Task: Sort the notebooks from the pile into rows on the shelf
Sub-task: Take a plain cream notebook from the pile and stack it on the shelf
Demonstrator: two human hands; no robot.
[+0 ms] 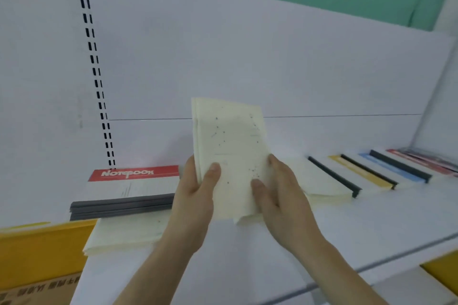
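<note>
Both hands are on one cream notebook (pixel 230 156), held upright above the middle of the white shelf (pixel 347 225), its cover towards the camera. The left hand (pixel 195 195) wraps the lower left edge, thumb on the front cover, fingers behind it and out of sight. The right hand (pixel 277 188) pinches the lower right edge, thumb on the front. Both are closed on it, neither one open.

Handling, my read: thin softcover, light, and it flexes. The bottom corner is already bending, and more cream sheets or a second cover show just behind it; can't tell which. The cover looks matte, so slip risk is low. Best hold is along the spine side on the left, where it is stiffest. Holding by the loose page edge will let it fan or crease.

Around it:
- Left, far: stack with a red "Notebook" cover (pixel 133 173) on top of grey-edged books.
- Left, near: cream notebook pile (pixel 124 235) lying flat, touching that stack.
- Right: row of notebooks with dark spines (pixel 332 176), yellow, blue and red covers, overlapping towards the far right.
- Near left corner: yellow panel (pixel 42 250), just beside the cream pile.
</note>
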